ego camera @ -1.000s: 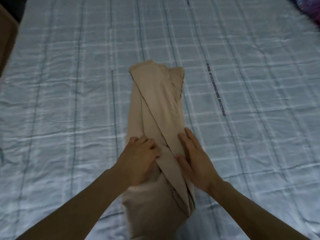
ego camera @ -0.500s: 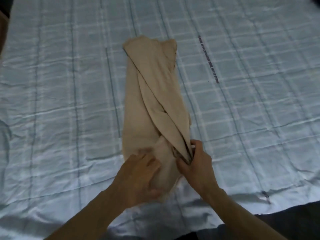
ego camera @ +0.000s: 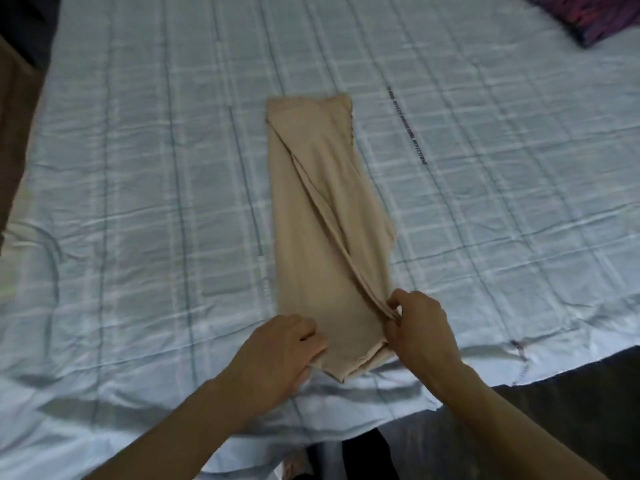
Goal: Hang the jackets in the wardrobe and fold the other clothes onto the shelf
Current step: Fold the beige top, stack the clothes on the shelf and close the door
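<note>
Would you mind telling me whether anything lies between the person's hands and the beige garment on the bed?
Nothing visible does. The left hand grips the beige garment at its near left corner, and the right hand pinches its near right folded edge, on the pale checked bedspread.

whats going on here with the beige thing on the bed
A person is folding a beige garment on a bed covered with a light blue checked sheet. The garment lies flat as a long narrow strip, its sides already folded in. The left hand holds the near left corner, and the right hand pinches the layered edge at the near right corner. It is not yet folded short. A purple patterned cloth lies at the far right.
</note>
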The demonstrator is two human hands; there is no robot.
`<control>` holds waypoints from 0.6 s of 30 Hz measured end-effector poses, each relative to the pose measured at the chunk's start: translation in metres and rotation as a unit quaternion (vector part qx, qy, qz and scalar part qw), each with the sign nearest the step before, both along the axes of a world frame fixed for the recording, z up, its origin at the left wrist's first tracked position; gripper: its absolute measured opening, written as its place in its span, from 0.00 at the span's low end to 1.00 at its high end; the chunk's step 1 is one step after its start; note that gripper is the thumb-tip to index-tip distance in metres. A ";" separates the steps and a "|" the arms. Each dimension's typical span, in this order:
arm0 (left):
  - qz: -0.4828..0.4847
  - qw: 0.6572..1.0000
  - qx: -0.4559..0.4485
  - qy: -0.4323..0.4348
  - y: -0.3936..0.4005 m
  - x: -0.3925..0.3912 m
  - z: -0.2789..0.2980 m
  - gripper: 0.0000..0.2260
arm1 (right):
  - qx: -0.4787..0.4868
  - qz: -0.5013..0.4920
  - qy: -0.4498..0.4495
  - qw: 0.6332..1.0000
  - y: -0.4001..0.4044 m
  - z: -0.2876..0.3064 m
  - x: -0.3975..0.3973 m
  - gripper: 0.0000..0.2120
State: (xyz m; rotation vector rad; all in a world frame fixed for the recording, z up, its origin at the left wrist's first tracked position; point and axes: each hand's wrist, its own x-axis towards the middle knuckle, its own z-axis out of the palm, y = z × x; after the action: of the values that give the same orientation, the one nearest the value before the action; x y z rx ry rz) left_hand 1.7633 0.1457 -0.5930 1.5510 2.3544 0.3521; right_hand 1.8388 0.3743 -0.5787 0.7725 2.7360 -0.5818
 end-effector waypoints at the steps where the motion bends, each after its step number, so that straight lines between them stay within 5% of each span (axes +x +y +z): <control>1: -0.016 1.000 -0.020 -0.010 -0.004 0.006 0.001 0.16 | 0.019 0.018 -0.047 0.999 -0.005 0.001 0.009 0.07; 4: -0.091 0.989 -0.113 -0.004 -0.013 0.022 -0.007 0.17 | 0.054 0.088 -0.142 0.984 -0.020 0.000 0.032 0.03; 6: -0.100 0.984 -0.144 -0.038 -0.015 0.027 -0.003 0.14 | 0.056 0.107 -0.148 0.982 -0.024 0.002 0.039 0.10; 8: -0.050 0.983 -0.152 -0.089 -0.012 0.024 0.006 0.17 | 0.064 0.086 -0.111 0.988 -0.021 0.005 0.037 0.19; 10: 0.016 0.984 -0.130 -0.117 -0.005 0.018 0.018 0.21 | 0.081 0.068 -0.023 0.994 -0.015 0.005 0.031 0.18; 12: 0.052 0.994 -0.070 -0.069 0.005 0.010 0.024 0.24 | 0.078 0.088 0.099 0.988 -0.008 -0.002 0.021 0.08; 14: 0.076 0.997 -0.012 -0.013 0.019 0.001 0.019 0.26 | 0.071 0.138 0.151 0.976 -0.004 -0.013 0.006 0.12; 18: 0.108 0.992 0.001 0.064 0.053 -0.014 -0.003 0.20 | 0.076 0.246 0.082 0.963 0.009 -0.042 -0.018 0.24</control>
State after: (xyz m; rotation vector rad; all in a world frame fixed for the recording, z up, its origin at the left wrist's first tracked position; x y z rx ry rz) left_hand 1.7492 0.1991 -0.5955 1.3591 2.6309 0.3104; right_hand 1.8210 0.3835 -0.6205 0.0508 2.9870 -0.3406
